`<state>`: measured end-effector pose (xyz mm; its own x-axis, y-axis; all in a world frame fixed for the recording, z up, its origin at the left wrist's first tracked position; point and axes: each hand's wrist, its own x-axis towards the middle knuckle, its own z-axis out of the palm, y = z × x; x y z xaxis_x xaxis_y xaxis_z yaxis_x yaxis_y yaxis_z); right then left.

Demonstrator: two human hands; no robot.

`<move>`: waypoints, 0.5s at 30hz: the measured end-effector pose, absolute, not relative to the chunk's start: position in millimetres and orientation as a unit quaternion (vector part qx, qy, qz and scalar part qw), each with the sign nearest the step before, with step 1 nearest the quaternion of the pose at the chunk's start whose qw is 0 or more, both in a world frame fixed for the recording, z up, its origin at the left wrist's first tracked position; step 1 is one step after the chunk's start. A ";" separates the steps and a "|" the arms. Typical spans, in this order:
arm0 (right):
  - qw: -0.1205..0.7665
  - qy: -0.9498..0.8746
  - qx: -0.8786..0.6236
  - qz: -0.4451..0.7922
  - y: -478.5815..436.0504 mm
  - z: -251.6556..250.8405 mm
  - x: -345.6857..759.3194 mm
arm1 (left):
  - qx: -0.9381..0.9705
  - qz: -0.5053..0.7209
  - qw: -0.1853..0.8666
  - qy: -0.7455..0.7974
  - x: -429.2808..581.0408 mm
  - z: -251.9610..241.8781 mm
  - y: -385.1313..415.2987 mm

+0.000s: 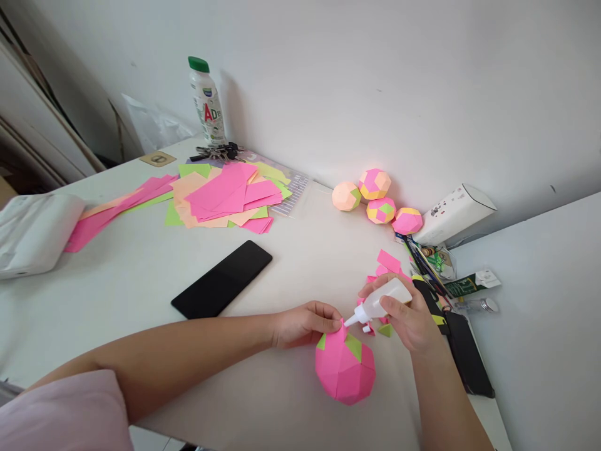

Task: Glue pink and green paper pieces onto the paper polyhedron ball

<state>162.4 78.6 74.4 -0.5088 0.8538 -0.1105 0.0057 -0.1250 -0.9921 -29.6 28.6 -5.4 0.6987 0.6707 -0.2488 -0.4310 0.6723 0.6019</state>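
A large faceted paper ball, mostly pink with green patches, sits near the table's front edge. My left hand pinches a pink paper flap at the top of the ball. In my right hand is a white glue bottle, tilted so that its narrow nozzle meets the flap beside my left fingertips. Whether glue is coming out is too small to see. Behind the bottle lie small pink paper pieces and a green scrap, partly hidden by my right hand.
Stacked pink, peach and green paper strips lie toward the wall, near keys and a green-capped bottle. A black phone lies left of centre. Several small paper balls, a white box and a black case line the right side.
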 end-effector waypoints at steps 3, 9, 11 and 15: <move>0.320 -0.583 -0.376 0.645 78.4 74.5 163.8 | 0.259 0.314 0.882 0.237 -29.3 -5.5 28.8; 0.299 -0.586 -0.361 0.661 76.2 74.8 164.8 | 0.252 0.312 0.884 0.239 -28.9 -7.8 28.7; 0.304 -0.582 -0.360 0.663 76.4 74.8 165.0 | 0.253 0.310 0.885 0.239 -29.0 -7.7 28.5; 0.327 -0.574 -0.354 0.662 78.5 73.0 166.4 | 0.263 0.307 0.885 0.230 -29.2 -6.9 28.5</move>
